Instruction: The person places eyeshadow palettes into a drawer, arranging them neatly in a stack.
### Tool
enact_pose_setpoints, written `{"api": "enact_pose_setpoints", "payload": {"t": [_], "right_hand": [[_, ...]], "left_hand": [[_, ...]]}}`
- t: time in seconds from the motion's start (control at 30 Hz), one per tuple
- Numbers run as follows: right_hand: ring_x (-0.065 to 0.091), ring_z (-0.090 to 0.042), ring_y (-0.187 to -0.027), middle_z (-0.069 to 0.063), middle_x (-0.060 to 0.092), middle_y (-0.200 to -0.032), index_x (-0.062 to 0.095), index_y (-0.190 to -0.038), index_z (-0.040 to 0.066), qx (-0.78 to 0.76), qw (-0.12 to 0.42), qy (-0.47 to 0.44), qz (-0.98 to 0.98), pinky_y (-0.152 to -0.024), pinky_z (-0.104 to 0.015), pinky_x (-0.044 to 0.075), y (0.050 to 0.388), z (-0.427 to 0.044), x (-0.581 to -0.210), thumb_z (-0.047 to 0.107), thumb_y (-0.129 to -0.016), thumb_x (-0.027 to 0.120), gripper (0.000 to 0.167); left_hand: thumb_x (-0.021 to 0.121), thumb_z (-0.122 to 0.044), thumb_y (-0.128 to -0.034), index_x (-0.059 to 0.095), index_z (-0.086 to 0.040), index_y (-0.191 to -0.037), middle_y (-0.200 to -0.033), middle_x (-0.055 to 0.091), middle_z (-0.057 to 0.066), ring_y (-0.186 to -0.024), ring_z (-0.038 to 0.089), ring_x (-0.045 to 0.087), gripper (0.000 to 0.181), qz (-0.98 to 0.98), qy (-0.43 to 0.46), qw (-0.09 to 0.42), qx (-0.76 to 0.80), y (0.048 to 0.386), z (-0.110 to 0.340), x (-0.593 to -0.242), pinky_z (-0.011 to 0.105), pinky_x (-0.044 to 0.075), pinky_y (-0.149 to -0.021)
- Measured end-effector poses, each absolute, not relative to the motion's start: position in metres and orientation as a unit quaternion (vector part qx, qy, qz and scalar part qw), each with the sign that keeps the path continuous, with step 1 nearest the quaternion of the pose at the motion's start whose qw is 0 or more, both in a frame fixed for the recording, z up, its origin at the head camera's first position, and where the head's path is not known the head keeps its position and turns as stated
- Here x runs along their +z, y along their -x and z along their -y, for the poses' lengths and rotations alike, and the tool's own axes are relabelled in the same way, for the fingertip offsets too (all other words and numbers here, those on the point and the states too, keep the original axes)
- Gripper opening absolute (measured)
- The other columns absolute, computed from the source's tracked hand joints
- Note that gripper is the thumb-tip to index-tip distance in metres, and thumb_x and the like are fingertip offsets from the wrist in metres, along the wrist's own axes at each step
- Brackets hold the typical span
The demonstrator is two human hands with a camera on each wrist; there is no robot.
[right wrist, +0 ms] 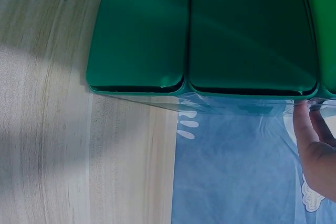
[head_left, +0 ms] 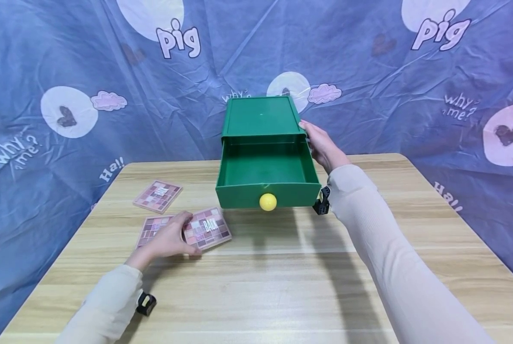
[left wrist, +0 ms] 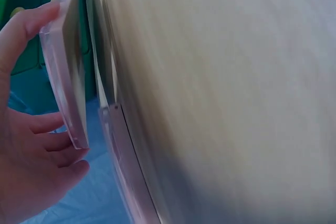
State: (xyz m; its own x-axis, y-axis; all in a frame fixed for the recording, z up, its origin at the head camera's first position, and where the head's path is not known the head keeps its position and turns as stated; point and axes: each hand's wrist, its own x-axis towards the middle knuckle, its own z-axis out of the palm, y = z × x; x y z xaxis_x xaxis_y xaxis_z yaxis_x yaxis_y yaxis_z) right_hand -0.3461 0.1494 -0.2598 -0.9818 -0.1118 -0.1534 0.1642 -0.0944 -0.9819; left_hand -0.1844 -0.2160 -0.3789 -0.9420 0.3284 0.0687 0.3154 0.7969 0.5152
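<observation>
My left hand (head_left: 169, 240) grips a pink eyeshadow palette (head_left: 209, 228) by its edges, thumb on one side and fingers on the other. In the left wrist view the palette (left wrist: 65, 66) is tilted and raised off the table. A second palette (head_left: 149, 230) lies partly hidden behind that hand, and a third palette (head_left: 158, 196) lies farther back. The green drawer cabinet (head_left: 262, 116) has its top drawer (head_left: 239, 197) pulled out, with the green floor showing. My right hand (head_left: 322, 143) rests against the cabinet's right side, fingers touching it in the right wrist view.
A yellow round knob (head_left: 267, 202) sits on the drawer front. Lower green drawers (right wrist: 139, 40) are stacked under it. The wooden table (head_left: 256, 296) ends at a blue printed cloth (head_left: 368, 71) behind and at both sides.
</observation>
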Motion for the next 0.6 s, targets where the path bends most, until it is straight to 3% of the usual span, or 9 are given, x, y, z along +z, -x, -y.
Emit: {"api": "enact_pose_setpoints", "payload": {"t": [0.3, 0.6], "right_hand": [[0.036, -0.019, -0.112, -0.006, 0.032, -0.132, 0.031, -0.134, 0.026, -0.74, 0.095, -0.019, -0.666, -0.092, -0.035, 0.031, 0.345, -0.15, -0.259, 0.033, -0.088, 0.044, 0.049], [0.036, -0.019, -0.112, -0.005, 0.032, -0.132, 0.031, -0.134, 0.025, -0.739, 0.093, -0.016, -0.667, -0.092, -0.036, 0.03, 0.345, -0.149, -0.259, 0.033, -0.088, 0.044, 0.048]], "left_hand": [[0.079, -0.032, -0.0494, 0.036, 0.006, -0.12, -0.108, 0.047, 0.02, -0.09, 0.028, 0.047, 0.092, -0.943, -0.162, -0.021, 0.291, 0.186, 0.234, -0.365, 0.046, 0.036, -0.082], [0.078, -0.029, -0.0558, 0.032, 0.007, -0.124, -0.105, 0.043, 0.02, -0.088, 0.03, 0.043, 0.09, -0.945, -0.135, -0.028, 0.296, 0.188, 0.259, -0.335, 0.046, 0.036, -0.077]]}}
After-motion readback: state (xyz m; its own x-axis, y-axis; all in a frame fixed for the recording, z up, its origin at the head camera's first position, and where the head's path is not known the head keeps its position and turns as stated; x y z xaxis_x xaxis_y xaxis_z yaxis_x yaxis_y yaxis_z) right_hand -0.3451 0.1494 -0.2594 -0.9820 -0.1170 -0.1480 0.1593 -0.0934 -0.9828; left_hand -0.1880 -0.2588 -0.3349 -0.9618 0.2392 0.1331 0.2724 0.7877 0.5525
